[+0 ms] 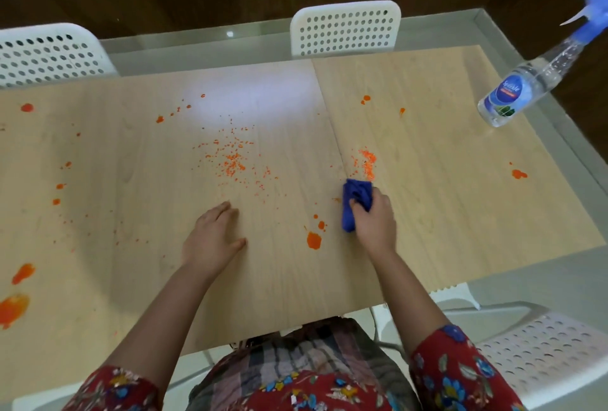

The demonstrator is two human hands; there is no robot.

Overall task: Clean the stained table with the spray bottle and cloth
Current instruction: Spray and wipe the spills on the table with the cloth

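Presently the right hand [375, 218] grips the bunched blue cloth [353, 203] against the wood-grain table [444, 180], just below orange specks [367, 162]. Left hand [212, 238] rests flat, fingers straight. Spray bottle [526, 81] stands well apart, far right.

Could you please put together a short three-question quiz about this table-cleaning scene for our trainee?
1. True or false: the left hand rests open on the table.
2. What does the right hand grip? A) spray bottle B) blue cloth C) nothing
3. Fill in: the stains are ____ in colour.
Key: 1 true. 2 B; the spray bottle stands untouched at the far right. 3 orange.
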